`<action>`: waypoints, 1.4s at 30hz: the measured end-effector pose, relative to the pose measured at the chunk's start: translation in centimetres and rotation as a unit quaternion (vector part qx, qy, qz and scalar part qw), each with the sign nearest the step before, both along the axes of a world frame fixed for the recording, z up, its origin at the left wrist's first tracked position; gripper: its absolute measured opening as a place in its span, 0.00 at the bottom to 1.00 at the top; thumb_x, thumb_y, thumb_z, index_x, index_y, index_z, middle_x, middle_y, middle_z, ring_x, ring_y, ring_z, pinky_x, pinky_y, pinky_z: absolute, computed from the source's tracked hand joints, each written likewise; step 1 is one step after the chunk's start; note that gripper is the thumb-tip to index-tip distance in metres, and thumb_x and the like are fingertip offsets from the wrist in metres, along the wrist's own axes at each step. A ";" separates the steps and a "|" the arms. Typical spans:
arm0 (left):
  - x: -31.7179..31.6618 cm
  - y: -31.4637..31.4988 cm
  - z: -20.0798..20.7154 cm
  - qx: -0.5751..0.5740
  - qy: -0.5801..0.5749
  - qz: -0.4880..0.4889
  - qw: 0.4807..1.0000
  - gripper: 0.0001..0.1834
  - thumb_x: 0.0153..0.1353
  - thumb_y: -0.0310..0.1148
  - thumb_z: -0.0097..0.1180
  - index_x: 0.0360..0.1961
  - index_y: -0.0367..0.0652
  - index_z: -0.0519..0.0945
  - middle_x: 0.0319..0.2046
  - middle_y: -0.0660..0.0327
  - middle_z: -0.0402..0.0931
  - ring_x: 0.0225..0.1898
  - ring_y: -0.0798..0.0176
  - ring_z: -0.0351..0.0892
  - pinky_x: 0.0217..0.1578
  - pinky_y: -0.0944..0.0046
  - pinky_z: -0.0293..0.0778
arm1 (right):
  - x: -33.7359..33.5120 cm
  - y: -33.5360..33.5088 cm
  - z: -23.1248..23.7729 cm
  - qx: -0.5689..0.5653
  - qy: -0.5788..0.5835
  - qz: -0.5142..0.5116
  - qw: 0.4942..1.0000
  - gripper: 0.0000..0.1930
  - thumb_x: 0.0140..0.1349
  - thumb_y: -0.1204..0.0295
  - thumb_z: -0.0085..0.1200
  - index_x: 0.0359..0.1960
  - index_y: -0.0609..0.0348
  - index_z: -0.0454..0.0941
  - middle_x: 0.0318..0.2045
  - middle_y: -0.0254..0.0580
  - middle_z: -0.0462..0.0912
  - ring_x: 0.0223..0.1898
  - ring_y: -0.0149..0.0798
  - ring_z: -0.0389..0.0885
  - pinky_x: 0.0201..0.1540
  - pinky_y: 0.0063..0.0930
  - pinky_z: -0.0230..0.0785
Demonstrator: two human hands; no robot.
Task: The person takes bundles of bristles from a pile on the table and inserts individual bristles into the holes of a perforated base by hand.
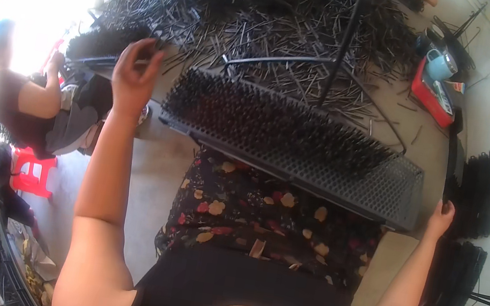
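Across my lap lies a long grey perforated tray, tilted, with many short black rods standing upright in its holes. The right end of the tray shows bare holes. My left hand is raised beyond the tray's left end, fingers bent and apart, with nothing visible in it. Over at the right, my right hand is closed round the lower end of a long black strip that stretches upward. The fingertips of that hand are partly hidden.
A big heap of loose black strips spreads behind the tray, with a thin metal stand before it. A red box and blue mug sit right. Black bundles hang along the wall. Another person sits left near a red stool.
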State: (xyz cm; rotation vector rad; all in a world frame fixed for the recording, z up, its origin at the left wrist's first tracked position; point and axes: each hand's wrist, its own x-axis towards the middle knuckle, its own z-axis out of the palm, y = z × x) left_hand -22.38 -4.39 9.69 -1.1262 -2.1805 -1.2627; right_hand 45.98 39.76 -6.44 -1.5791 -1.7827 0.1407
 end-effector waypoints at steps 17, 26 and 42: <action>1.9 31.6 -2.8 -0.514 0.226 -0.345 0.752 0.64 0.37 0.60 0.73 0.68 0.32 0.57 0.68 0.40 0.54 0.71 0.42 0.51 0.69 0.47 0.52 | -8.4 -1.7 1.9 -0.141 -0.279 -0.088 0.946 0.33 0.67 0.45 0.45 0.67 0.51 0.60 0.67 0.51 0.61 0.66 0.56 0.63 0.63 0.51 0.60; 6.4 34.2 -3.2 -0.676 0.123 -0.220 0.693 0.66 0.35 0.59 0.74 0.73 0.52 0.50 0.69 0.40 0.52 0.68 0.38 0.57 0.64 0.44 0.62 | -8.5 -1.2 1.9 -0.142 -0.276 -0.084 0.947 0.35 0.67 0.45 0.45 0.67 0.56 0.58 0.67 0.54 0.61 0.66 0.57 0.63 0.63 0.51 0.60; -10.0 32.8 -7.0 -0.647 -0.062 -0.141 0.747 0.53 0.48 0.78 0.50 0.52 0.33 0.79 0.55 0.40 0.73 0.64 0.35 0.62 0.63 0.45 0.62 | -9.1 -1.6 2.3 -0.142 -0.283 -0.076 0.945 0.35 0.67 0.45 0.45 0.67 0.55 0.58 0.66 0.59 0.61 0.66 0.60 0.63 0.64 0.50 0.59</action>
